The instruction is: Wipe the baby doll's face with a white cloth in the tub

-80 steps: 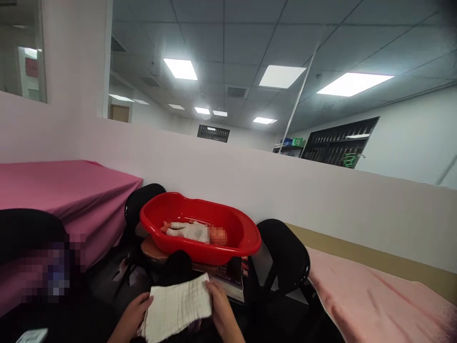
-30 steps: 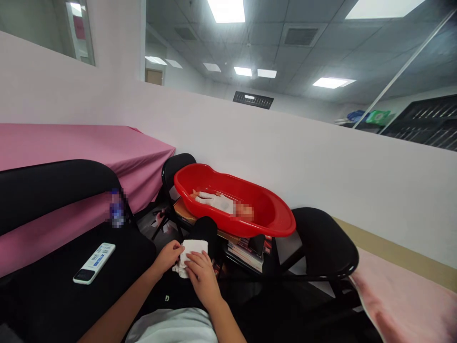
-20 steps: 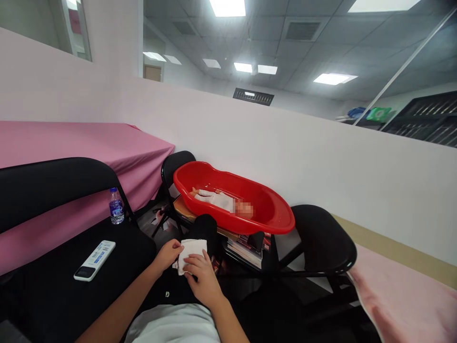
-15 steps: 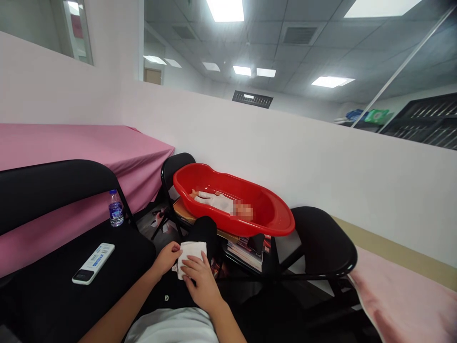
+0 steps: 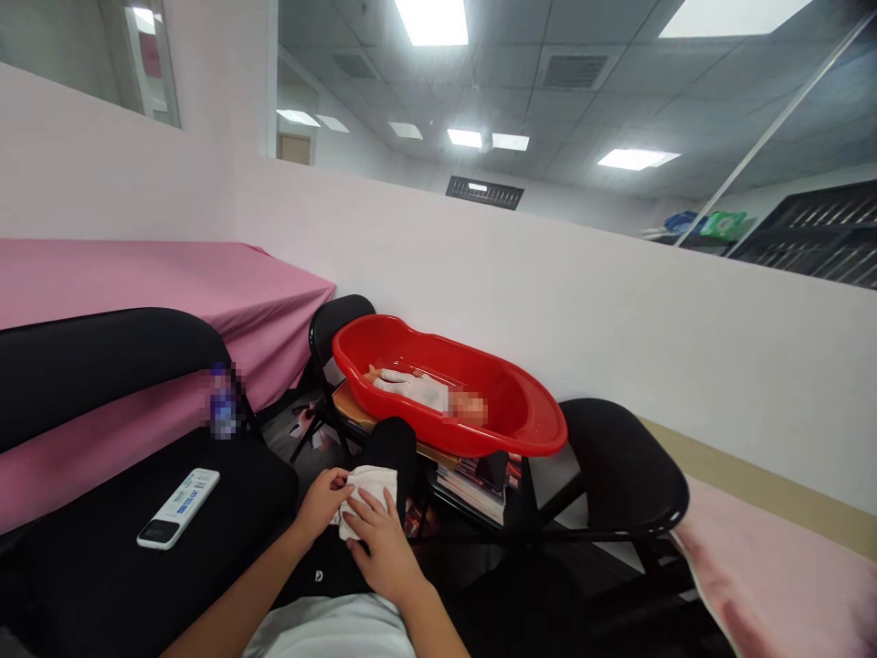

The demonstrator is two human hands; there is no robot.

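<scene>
Two bare hands are on 1 folded white cloth (image 5: 379,481), which lies on the wearer's dark trouser leg (image 5: 390,443) nr the knee, btm ctr of view. L hand (image 5: 325,504): fingers bent at the cloth's L edge, touching it; can't tell if they pinch it. R hand (image 5: 384,546): back up, fingers slightly apart, laid over the cloth's lower R part. Hands v. close, fingertips just beside each other. Pale shirt (image 5: 329,626) shows below, btw the forearms. Just past the knee, a red tub (image 5: 531,429) w/ a small baby-shaped figure (image 5: 421,388) lying in it, white clothes, feet to L, head end to R & pixelated. Stack of books (image 5: 472,496) under the tub, spines/pages partly visible. To L, a black chair (image 5: 253,475) w/ a white phone-like device (image 5: 179,508) flat on its seat & a bottle (image 5: 223,407) upright nr the backrest, blurred out. Pink drape (image 5: 288,320) behind that. Another black chair, the R chair (image 5: 627,466), stands by the tub's R end; pale pink cover (image 5: 787,567) at lower R. Bkgd: white wall (image 5: 548,292) w/ window (image 5: 411,91) above, ceiling lights (image 5: 431,18) visible thru it.
</scene>
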